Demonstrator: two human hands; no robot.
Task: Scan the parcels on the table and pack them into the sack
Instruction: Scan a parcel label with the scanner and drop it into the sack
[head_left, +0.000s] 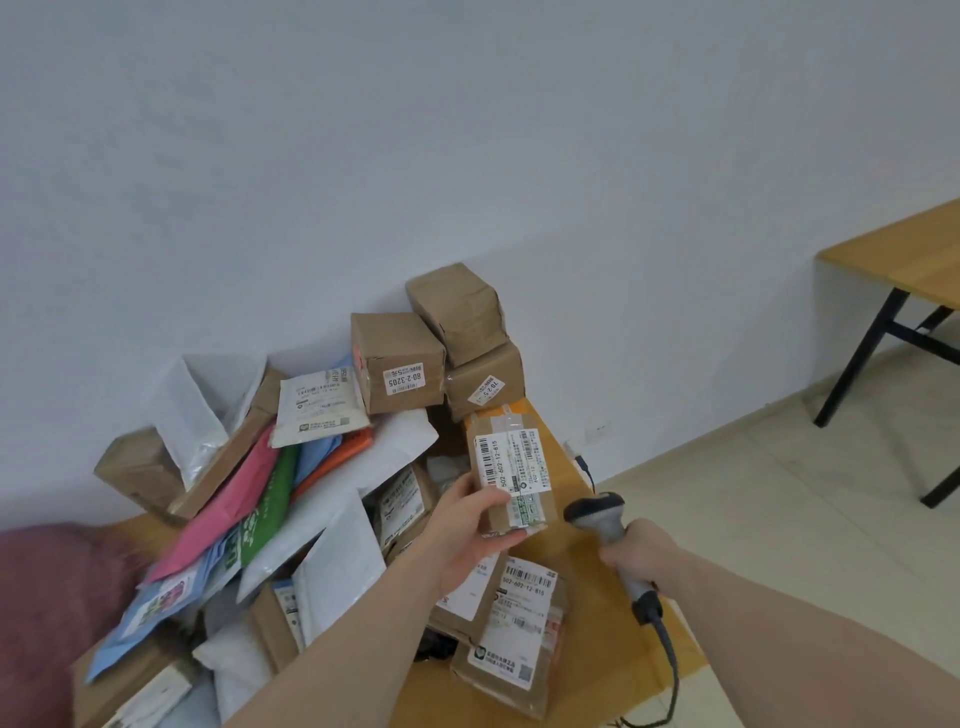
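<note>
Above the heaped table (587, 499), a small taped cardboard parcel (506, 473) stands on end in the left hand (470, 525), thumb across its labelled face and fingers curled beneath, while the right hand (631, 553) grips a corded barcode scanner (597, 512) aimed toward it from just beside. It looks light and stiff, its tape likely slick, so holding it by the lower edges seems wise, keeping the barcode clear; soft mailers (291, 483) and boxes (397, 361) crowd the pile behind.
</note>
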